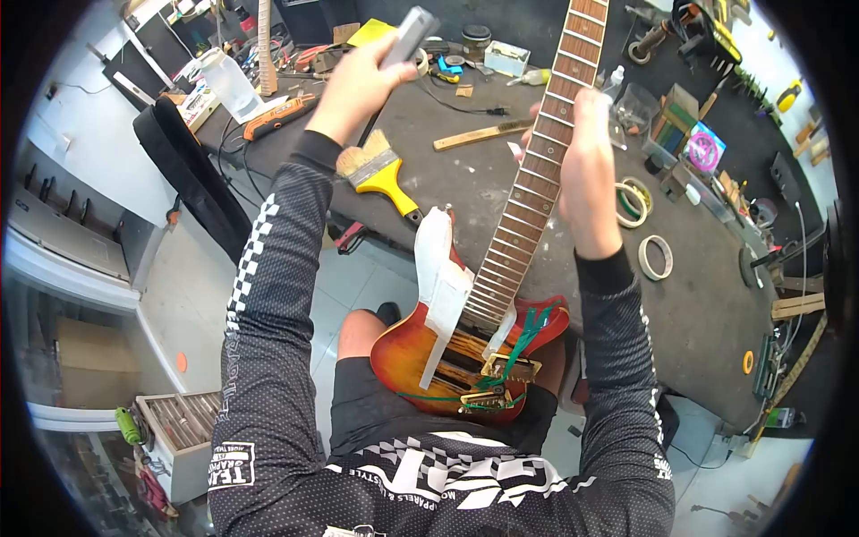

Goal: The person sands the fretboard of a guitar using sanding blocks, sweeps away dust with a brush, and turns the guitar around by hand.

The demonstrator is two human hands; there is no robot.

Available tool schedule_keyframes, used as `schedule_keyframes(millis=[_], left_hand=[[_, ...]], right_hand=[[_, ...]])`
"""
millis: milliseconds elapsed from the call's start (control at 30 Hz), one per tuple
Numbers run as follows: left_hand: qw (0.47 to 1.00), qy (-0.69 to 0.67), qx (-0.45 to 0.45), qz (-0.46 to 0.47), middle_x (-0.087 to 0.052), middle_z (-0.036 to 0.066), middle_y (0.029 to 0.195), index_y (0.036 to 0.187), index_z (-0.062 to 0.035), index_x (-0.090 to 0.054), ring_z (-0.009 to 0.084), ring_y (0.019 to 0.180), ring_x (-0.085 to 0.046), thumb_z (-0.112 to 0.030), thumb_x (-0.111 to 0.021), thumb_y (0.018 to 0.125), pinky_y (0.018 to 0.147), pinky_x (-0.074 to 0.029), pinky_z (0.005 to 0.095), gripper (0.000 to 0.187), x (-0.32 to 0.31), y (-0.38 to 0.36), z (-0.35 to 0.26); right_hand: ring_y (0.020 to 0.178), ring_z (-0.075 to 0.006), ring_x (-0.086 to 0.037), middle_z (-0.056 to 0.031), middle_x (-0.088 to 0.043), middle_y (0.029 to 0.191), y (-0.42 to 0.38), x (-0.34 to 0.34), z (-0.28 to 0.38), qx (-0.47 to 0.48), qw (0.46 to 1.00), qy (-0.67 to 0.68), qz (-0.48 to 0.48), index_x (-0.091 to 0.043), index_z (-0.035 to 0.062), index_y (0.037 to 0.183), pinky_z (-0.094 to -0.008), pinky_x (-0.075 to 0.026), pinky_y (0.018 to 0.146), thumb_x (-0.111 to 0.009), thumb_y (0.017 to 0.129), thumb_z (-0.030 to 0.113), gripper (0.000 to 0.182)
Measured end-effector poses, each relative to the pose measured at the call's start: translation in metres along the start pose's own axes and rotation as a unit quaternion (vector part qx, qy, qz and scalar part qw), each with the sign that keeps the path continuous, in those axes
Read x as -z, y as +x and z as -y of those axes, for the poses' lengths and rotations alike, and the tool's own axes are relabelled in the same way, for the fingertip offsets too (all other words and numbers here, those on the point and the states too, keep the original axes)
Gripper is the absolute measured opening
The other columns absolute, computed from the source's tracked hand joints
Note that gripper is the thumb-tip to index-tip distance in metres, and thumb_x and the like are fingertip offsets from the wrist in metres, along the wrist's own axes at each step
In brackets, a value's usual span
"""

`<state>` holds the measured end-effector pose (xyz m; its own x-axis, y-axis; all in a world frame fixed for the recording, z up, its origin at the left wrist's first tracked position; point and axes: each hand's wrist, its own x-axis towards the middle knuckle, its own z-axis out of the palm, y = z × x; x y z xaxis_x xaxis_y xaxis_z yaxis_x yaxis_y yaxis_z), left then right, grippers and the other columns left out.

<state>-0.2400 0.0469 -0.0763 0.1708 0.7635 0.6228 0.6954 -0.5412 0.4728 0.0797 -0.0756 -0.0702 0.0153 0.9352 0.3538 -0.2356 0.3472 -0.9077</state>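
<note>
A red and amber electric guitar [403, 349] rests across my lap, its fretted neck [528, 197] slanting up to the top right. White tape covers the upper horn and part of the body beside the neck, and green tape lies over the pickups. My left hand [362, 85] is raised above the bench, wrapped round a grey block-like tool [410, 38]. Around the neck is my right hand [586, 170], its fingers partly hidden behind the fretboard. A yellow-handled brush [386, 177] lies near the bench's front edge, left of the neck.
Tape rolls [655, 257] lie right of the neck on the dark bench [689, 313]. Behind it is a wooden-handled tool [479, 134]. An orange tool [279, 116] and a clear jug [228, 82] stand at the left. A black case [192, 170] leans beside the bench.
</note>
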Motion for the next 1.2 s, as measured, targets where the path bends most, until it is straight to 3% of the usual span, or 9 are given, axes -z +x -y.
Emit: schedule_keyframes(millis=[33, 167, 233, 433, 633, 767, 900, 1067, 1200], left_hand=[[0.997, 0.067, 0.008, 0.025, -0.081, 0.016, 0.136, 0.157, -0.0078, -0.066, 0.0249, 0.118, -0.079, -0.020, -0.083, 0.100, 0.105, -0.058, 0.0394, 0.060, -0.006, -0.006, 0.009], [0.982, 0.135, 0.023, 0.130, -0.080, 0.017, 0.128, 0.154, -0.0198, -0.068, 0.0384, 0.123, -0.075, -0.027, -0.084, 0.097, 0.103, -0.057, 0.0524, 0.060, -0.048, -0.025, 0.041], [0.961, 0.238, 0.004, 0.142, -0.078, 0.008, 0.125, 0.142, -0.0224, -0.074, 0.0306, 0.127, -0.073, -0.020, -0.082, 0.096, 0.105, -0.051, 0.0616, 0.047, -0.077, -0.035, 0.048], [0.945, 0.310, -0.033, 0.098, -0.077, 0.003, 0.116, 0.139, -0.0237, -0.077, 0.0259, 0.119, -0.073, -0.015, -0.063, 0.105, 0.101, -0.050, 0.0600, 0.037, -0.108, -0.047, 0.066], [0.979, 0.185, -0.057, -0.065, -0.071, 0.010, 0.123, 0.128, -0.0126, -0.076, 0.0294, 0.123, -0.067, -0.014, -0.068, 0.102, 0.101, -0.050, 0.0599, 0.028, -0.071, -0.075, 0.025], [0.995, -0.014, -0.063, 0.073, -0.070, 0.012, 0.122, 0.118, -0.0081, -0.076, 0.0344, 0.128, -0.063, -0.002, -0.065, 0.091, 0.110, -0.047, 0.0567, 0.030, -0.040, -0.137, 0.002], [0.981, 0.026, -0.156, 0.117, -0.072, 0.007, 0.124, 0.116, -0.0083, -0.076, 0.0323, 0.133, -0.061, 0.003, -0.061, 0.088, 0.121, -0.039, 0.0525, 0.034, -0.027, -0.201, -0.014], [0.946, 0.149, -0.242, 0.155, -0.063, 0.007, 0.112, 0.109, -0.0113, -0.068, 0.0297, 0.119, -0.062, -0.005, -0.067, 0.088, 0.110, -0.044, 0.0487, 0.022, -0.011, -0.194, -0.008], [0.942, 0.166, -0.276, 0.091, -0.064, 0.009, 0.109, 0.111, -0.0097, -0.064, 0.0335, 0.116, -0.062, -0.009, -0.072, 0.089, 0.104, -0.047, 0.0483, 0.023, 0.009, -0.172, -0.010]], right_hand=[[0.082, -0.0178, -0.073, -0.0111, -0.069, 0.110, -0.010, -0.002, -0.005, -0.012, 1.000, 0.008, 0.003, -0.051, 0.0097, 0.132, -0.0374, -0.066, 0.072, -0.036, 0.126, 0.043, 0.037], [0.075, -0.0204, -0.076, -0.0113, -0.070, 0.102, -0.026, -0.013, 0.001, -0.071, 0.997, 0.013, -0.018, -0.049, 0.0092, 0.129, -0.0375, -0.066, 0.065, -0.040, 0.125, 0.043, 0.036], [0.073, -0.0208, -0.076, -0.0116, -0.071, 0.100, -0.030, -0.022, 0.012, -0.066, 0.998, 0.002, -0.017, -0.050, 0.0094, 0.129, -0.0376, -0.065, 0.064, -0.040, 0.125, 0.043, 0.036], [0.075, -0.0229, -0.076, -0.0125, -0.072, 0.098, -0.067, -0.055, 0.062, -0.043, 0.999, -0.024, -0.021, -0.051, 0.0071, 0.128, -0.0412, -0.067, 0.067, -0.037, 0.126, 0.042, 0.038], [0.074, -0.0240, -0.077, -0.0141, -0.072, 0.098, -0.117, -0.062, 0.104, 0.014, 1.000, -0.002, -0.017, -0.050, 0.0077, 0.131, -0.0397, -0.067, 0.065, -0.039, 0.126, 0.045, 0.039], [0.074, -0.0250, -0.076, -0.0145, -0.070, 0.098, -0.149, -0.056, 0.124, 0.041, 0.999, -0.003, -0.034, -0.048, 0.0030, 0.154, -0.0414, -0.066, 0.063, -0.035, 0.125, 0.050, 0.057], [0.071, -0.0266, -0.076, -0.0161, -0.069, 0.096, -0.177, -0.051, 0.137, 0.075, 0.997, 0.005, -0.033, -0.046, 0.0021, 0.156, -0.0417, -0.065, 0.062, -0.034, 0.124, 0.053, 0.061], [0.073, -0.0275, -0.077, -0.0158, -0.070, 0.096, -0.193, -0.049, 0.148, 0.072, 0.997, 0.012, -0.037, -0.045, 0.0023, 0.158, -0.0428, -0.066, 0.064, -0.033, 0.124, 0.053, 0.063], [0.077, -0.0239, -0.079, -0.0148, -0.072, 0.098, -0.188, -0.044, 0.140, 0.069, 0.996, 0.044, -0.022, -0.048, 0.0101, 0.132, -0.0400, -0.068, 0.067, -0.037, 0.125, 0.049, 0.041]])
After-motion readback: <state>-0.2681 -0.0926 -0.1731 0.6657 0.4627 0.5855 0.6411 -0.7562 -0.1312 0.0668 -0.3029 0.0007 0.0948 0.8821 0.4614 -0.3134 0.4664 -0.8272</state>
